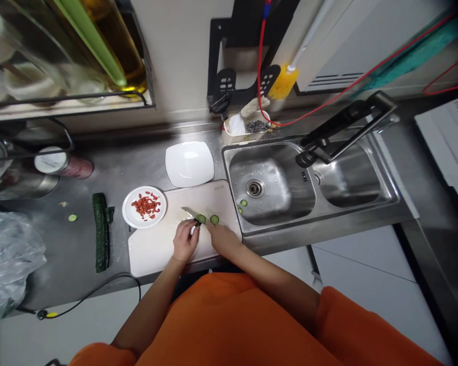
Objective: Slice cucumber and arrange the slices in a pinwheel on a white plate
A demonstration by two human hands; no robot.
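Note:
On the white cutting board, my left hand has its fingers closed on a dark green piece of cucumber, mostly hidden by the fingers. My right hand is wrapped round a knife, whose blade reaches up and left past the left fingertips; the handle is hidden. One cucumber slice is beside the blade, and another cucumber slice is just above the right hand. A white plate of small red pieces overlaps the board's left edge.
Behind the board sits a white square dish. A whole cucumber lies left on the steel counter, near a plastic bag. To the right is a double sink with cucumber bits and a black faucet. A rack of bottles overhangs the left.

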